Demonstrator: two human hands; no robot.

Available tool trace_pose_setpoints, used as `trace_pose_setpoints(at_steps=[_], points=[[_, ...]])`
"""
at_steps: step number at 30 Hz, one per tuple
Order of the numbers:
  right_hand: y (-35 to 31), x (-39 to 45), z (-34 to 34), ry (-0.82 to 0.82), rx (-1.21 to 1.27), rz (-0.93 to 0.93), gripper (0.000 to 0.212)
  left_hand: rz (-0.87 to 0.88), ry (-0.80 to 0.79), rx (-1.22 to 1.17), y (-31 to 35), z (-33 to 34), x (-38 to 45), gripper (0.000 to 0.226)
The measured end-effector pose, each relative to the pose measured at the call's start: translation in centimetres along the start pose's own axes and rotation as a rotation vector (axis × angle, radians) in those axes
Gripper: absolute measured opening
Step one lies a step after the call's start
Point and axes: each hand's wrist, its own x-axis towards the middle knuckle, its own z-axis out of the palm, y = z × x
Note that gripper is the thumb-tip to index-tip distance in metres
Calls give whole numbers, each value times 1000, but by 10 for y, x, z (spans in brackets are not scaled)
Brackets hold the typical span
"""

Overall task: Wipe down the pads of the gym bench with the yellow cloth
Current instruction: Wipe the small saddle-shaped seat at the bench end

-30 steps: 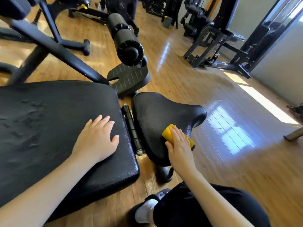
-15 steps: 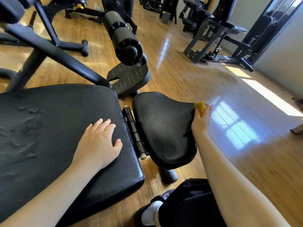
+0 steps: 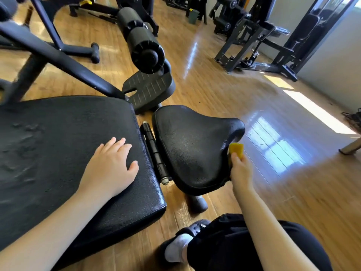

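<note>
Black pebbled-texture bench pads, yellow cloth, tan wood-plank floor, black trousers, white sock, dark frame.

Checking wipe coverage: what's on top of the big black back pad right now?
Only the left hand rests flat on the large black textured back pad. The pad beneath the palm and forearm is hidden. The yellow cloth is at the small black seat pad's edge, in the right hand.

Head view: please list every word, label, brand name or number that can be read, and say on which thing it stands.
No text can be read in this view.
Shoe: a small white mark, too blurred to read.
Seat pad, back pad, yellow cloth: no print shows.
</note>
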Motion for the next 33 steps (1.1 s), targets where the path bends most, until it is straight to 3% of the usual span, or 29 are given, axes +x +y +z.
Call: trace_pose_setpoints(at_steps=[3,5,8,12,18,25,27,31,33], points=[[-12,37,5,176,194,76,22,-3,23,-25,0,0,1,51],[-19,56,17,150,272,112,19,-5,32,-30,0,1,2,51],[-18,72,35,97,193,138,42,-3,36,-26,0,3,1,51],[-15,70,34,98,133,78,35,-2,50,-26,1,2,2,49],[-1,25,16,-192,29,39,27,-9,32,-21,3,-1,1,50],[16,-28,-35,-350,-127,38,11,-7,-6,-14,1,-1,-1,51],[12,-23,-45,-306,-212,24,15,-6,-11,-15,1,-2,-2,50],[-9,21,-35,-1,-42,67,13,-2,-6,-26,0,-2,-1,50],[-21,45,-21,12,32,78,18,1,0,-25,0,-1,-1,50]])
